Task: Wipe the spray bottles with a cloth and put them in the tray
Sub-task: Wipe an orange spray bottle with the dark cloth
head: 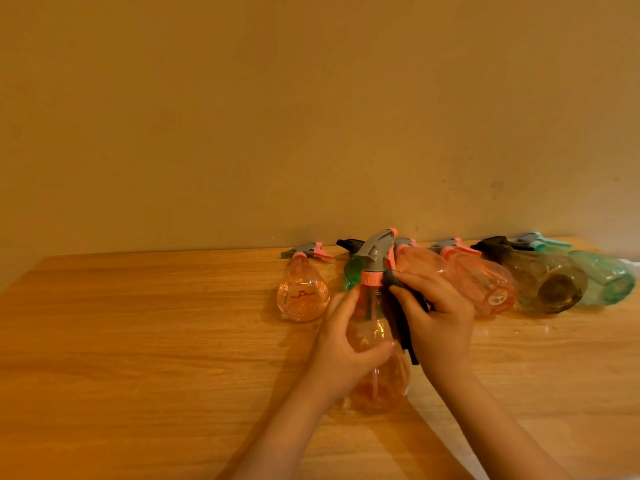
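My left hand (341,344) grips the body of a clear pink spray bottle (375,341) with a grey and pink trigger head, held above the table. My right hand (436,317) holds a dark grey cloth (403,317) pressed against the bottle's neck and right side. Behind my hands, several spray bottles lie in a row on the table: a pink one (303,292) at the left, a green one (354,270) mostly hidden, a pink one (485,282), a brown one (550,282) and a teal one (606,275). No tray is in view.
The wooden table (138,341) runs up to a plain wall (311,116) right behind the row of bottles. A pale strip (450,427) shows under my right forearm, partly hidden.
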A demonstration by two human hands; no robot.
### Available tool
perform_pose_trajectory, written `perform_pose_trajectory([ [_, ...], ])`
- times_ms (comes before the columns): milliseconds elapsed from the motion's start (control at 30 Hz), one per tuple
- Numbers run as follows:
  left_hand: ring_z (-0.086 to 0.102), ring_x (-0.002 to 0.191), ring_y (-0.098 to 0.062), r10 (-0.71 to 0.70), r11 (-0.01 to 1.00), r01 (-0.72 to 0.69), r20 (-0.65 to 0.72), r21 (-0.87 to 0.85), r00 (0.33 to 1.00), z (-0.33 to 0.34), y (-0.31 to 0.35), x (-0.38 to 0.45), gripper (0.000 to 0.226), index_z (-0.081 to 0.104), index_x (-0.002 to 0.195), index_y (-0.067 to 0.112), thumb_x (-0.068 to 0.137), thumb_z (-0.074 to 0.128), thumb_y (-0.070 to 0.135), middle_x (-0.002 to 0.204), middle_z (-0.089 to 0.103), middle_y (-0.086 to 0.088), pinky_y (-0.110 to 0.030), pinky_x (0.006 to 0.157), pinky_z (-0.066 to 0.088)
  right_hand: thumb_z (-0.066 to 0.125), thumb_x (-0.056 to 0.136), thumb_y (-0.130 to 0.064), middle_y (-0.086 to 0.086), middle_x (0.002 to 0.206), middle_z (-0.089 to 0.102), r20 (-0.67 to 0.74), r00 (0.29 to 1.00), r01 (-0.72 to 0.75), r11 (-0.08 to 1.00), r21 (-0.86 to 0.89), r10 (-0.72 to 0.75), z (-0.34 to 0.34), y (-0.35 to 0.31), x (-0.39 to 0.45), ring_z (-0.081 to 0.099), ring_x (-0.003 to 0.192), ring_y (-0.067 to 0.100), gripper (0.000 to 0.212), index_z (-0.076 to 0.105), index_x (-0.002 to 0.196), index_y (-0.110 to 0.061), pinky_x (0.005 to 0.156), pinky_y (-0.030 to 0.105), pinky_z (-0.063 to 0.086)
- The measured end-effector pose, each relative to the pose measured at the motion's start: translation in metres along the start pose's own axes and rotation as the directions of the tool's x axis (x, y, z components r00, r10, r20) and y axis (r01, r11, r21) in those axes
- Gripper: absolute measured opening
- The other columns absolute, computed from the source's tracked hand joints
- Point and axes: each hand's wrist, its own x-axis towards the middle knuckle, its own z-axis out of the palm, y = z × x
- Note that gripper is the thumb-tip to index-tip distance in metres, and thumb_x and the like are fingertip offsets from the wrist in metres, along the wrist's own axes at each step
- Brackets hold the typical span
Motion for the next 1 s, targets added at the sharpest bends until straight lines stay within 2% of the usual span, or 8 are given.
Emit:
perform_pose_trajectory([
  [200, 0.037, 0.095, 0.037, -0.006, 0.998, 0.007, 0.019, -0.056, 1.0, -0.005, 0.002, 0.005, 0.07, 0.03, 0.108, 0.05, 0.083, 0.065, -0.005, 0.11, 0.037, 0.029, 0.003, 0.078, 0.036, 0.069, 0.073, 0.004, -0.004, 0.09, 0.065, -0.005, 0.999, 0.045, 0.998, -0.038, -0.046, -0.005, 0.001, 0.0, 0.06, 0.088, -0.002, 0.032, 0.065, 0.096, -0.017, 0.079, 0.009, 0.046],
  [267, 0.038, 0.099, 0.036, -0.016, 0.997, 0.017, 0.011, -0.075, 1.0, -0.005, 0.001, 0.005, 0.067, 0.031, 0.111, 0.05, 0.081, 0.068, 0.003, 0.114, 0.038, 0.032, 0.003, 0.08, 0.036, 0.07, 0.072, 0.008, -0.007, 0.091, 0.064, -0.006, 1.0, 0.031, 0.999, -0.031, -0.031, -0.005, 0.002, -0.001, 0.059, 0.09, -0.008, 0.036, 0.065, 0.096, -0.018, 0.08, 0.009, 0.046],
  [333, 0.037, 0.102, 0.035, -0.026, 0.996, 0.027, 0.007, -0.088, 1.0, -0.005, -0.001, 0.005, 0.066, 0.031, 0.115, 0.05, 0.075, 0.066, 0.012, 0.118, 0.036, 0.034, 0.002, 0.083, 0.036, 0.07, 0.072, 0.008, -0.01, 0.091, 0.063, -0.017, 1.0, 0.017, 0.999, -0.028, -0.017, -0.004, 0.002, -0.002, 0.059, 0.09, -0.01, 0.036, 0.065, 0.095, -0.019, 0.08, 0.009, 0.046],
  [500, 0.037, 0.1, 0.036, -0.055, 0.995, 0.063, 0.1, -0.079, 0.993, -0.009, -0.006, 0.004, 0.073, 0.021, 0.131, 0.038, 0.086, 0.065, 0.001, 0.119, 0.032, 0.036, 0.002, 0.08, 0.037, 0.068, 0.076, 0.003, -0.018, 0.09, 0.061, -0.032, 0.999, -0.01, 1.0, -0.026, 0.009, -0.003, 0.001, -0.003, 0.058, 0.089, -0.011, 0.032, 0.064, 0.095, -0.022, 0.079, 0.009, 0.046],
  [600, 0.038, 0.1, 0.036, -0.059, 0.996, 0.066, 0.096, -0.067, 0.994, -0.009, -0.005, 0.005, 0.074, 0.021, 0.13, 0.04, 0.085, 0.067, 0.003, 0.118, 0.034, 0.036, 0.001, 0.079, 0.038, 0.069, 0.075, 0.007, -0.016, 0.091, 0.062, -0.025, 0.999, -0.023, 1.0, -0.019, 0.022, -0.005, 0.002, -0.004, 0.059, 0.09, -0.009, 0.035, 0.064, 0.096, -0.02, 0.079, 0.009, 0.046],
  [733, 0.038, 0.112, 0.022, -0.062, 0.998, 0.061, -0.013, -0.015, 0.998, 0.0, -0.004, 0.004, 0.079, 0.025, 0.124, 0.057, 0.079, 0.076, 0.018, 0.119, 0.038, 0.032, 0.001, 0.083, 0.036, 0.068, 0.075, 0.0, -0.013, 0.089, 0.064, -0.037, 0.999, -0.024, 1.0, -0.013, 0.024, -0.006, 0.005, -0.002, 0.06, 0.088, -0.006, 0.029, 0.065, 0.095, -0.02, 0.078, 0.01, 0.046],
  [900, 0.025, 0.097, 0.042, -0.041, 0.999, 0.041, 0.016, 0.006, 0.999, 0.005, 0.0, 0.004, 0.058, 0.019, 0.129, 0.052, 0.091, 0.058, 0.03, 0.12, 0.03, 0.034, 0.009, 0.077, 0.028, 0.068, 0.077, 0.001, -0.012, 0.089, 0.065, -0.044, 0.997, -0.065, 0.998, -0.005, 0.065, -0.008, 0.005, -0.004, 0.061, 0.088, -0.003, 0.028, 0.066, 0.095, -0.02, 0.077, 0.01, 0.046],
  [1000, 0.032, 0.096, 0.041, -0.044, 0.996, 0.047, 0.039, -0.078, 0.998, 0.005, 0.002, 0.003, 0.055, 0.021, 0.129, 0.046, 0.096, 0.053, 0.016, 0.114, 0.033, 0.041, 0.006, 0.076, 0.034, 0.068, 0.075, 0.008, -0.016, 0.09, 0.063, -0.039, 0.997, -0.069, 0.998, -0.006, 0.068, -0.008, 0.004, -0.004, 0.061, 0.087, -0.004, 0.034, 0.065, 0.095, -0.02, 0.077, 0.009, 0.046],
])
